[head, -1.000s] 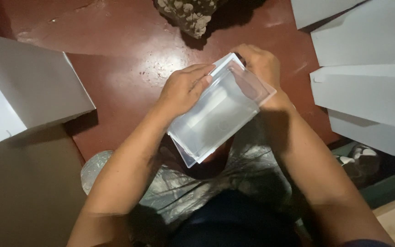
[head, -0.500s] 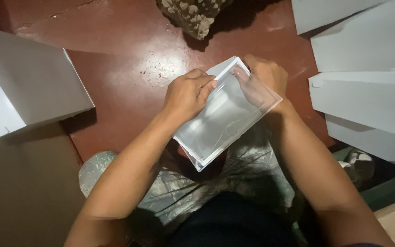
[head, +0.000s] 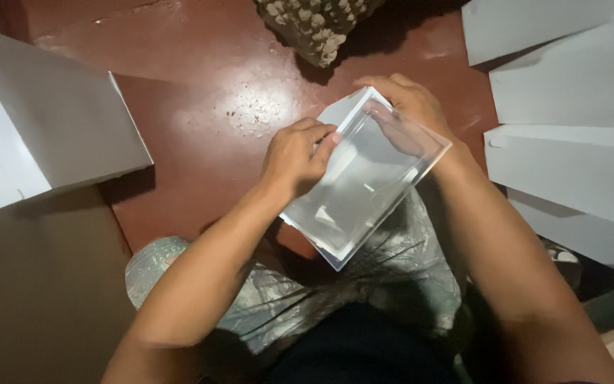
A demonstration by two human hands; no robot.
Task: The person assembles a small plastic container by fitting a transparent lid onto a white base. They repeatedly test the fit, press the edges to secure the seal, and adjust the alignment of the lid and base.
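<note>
Reddish polished floor [head: 200,107] lies beneath a clear plastic box [head: 364,178] held above the lap. Left hand [head: 296,156] pinches its near-left edge; right hand [head: 410,103] grips the far corner. White card sheets [head: 570,163] sit right of the box. Steady, even finger pressure seems best.

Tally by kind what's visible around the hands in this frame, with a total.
Clear plastic box, held by left hand and right hand: 1
White flat sheets at right: at least 4
White box at left: 1
Patterned bundle: 1
Total: at least 7
</note>
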